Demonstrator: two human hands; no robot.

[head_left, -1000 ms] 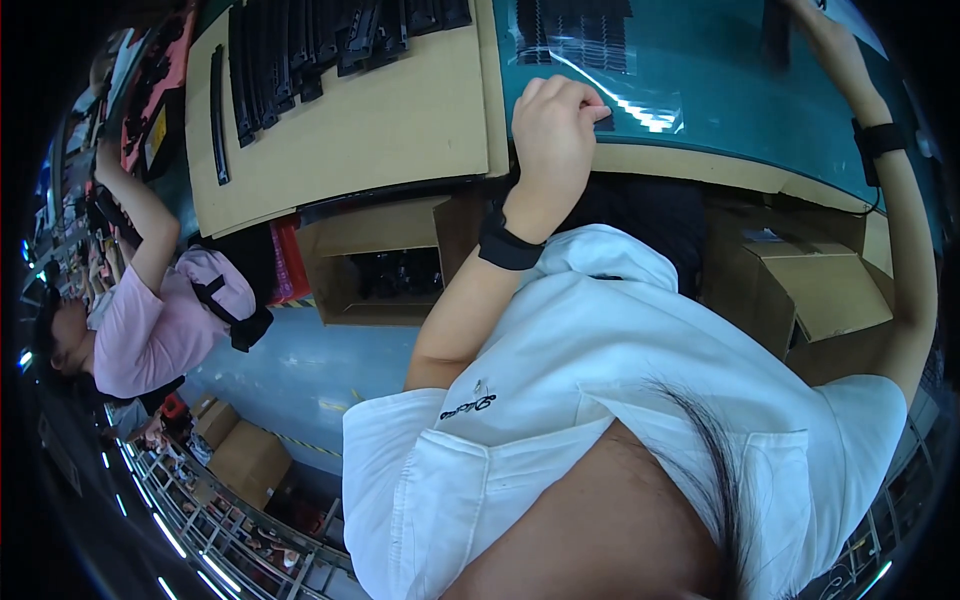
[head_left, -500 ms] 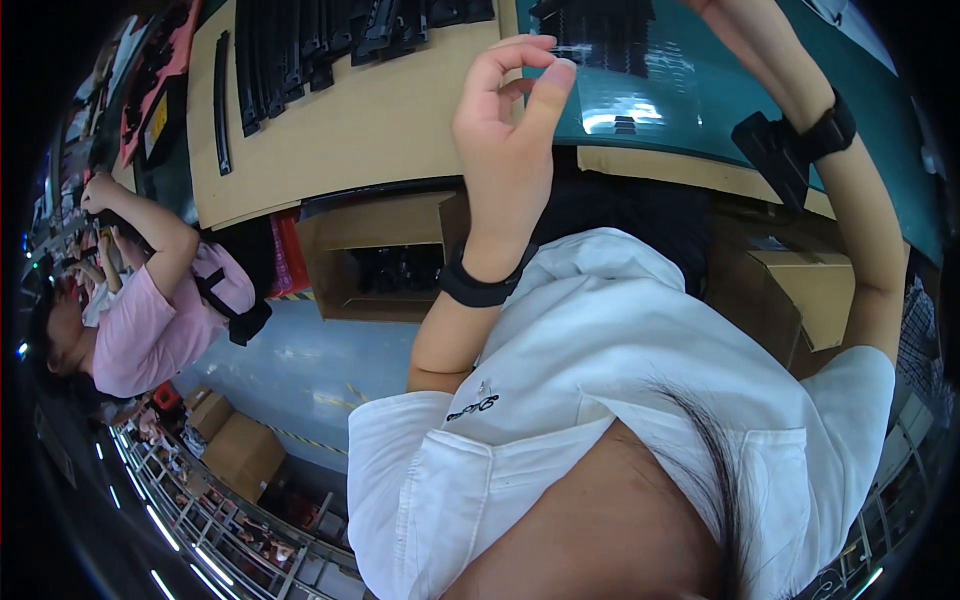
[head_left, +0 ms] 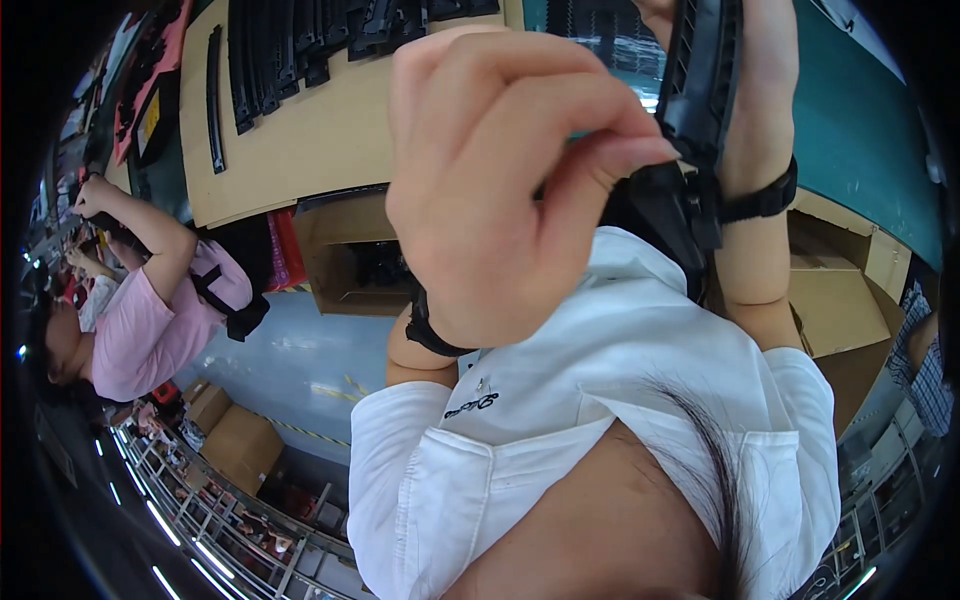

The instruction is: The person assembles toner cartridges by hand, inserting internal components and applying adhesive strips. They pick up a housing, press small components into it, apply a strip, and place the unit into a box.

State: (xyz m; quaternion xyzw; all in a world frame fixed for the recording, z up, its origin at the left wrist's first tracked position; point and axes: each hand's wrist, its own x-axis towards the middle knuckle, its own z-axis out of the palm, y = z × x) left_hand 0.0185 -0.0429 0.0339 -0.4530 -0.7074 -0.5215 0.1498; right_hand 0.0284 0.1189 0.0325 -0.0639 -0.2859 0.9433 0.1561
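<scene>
Your right hand (head_left: 690, 20) ran off the top edge, and your left hand (head_left: 500, 170) hid part of the black plastic part (head_left: 695, 110).

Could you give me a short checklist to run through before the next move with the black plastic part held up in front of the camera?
1. Right hand grips the long black plastic part: ok.
2. Left hand touches the part: ok, thumb and forefinger pinch at its lower end.
3. What the left fingertips hold: cannot tell, too small and hidden.
4. Part's lower end clear of the white shirt: cannot tell, they overlap in view.
5. More black parts laid on the tan board: ok.
6. Co-worker in the pink shirt away from both hands: ok.
</scene>
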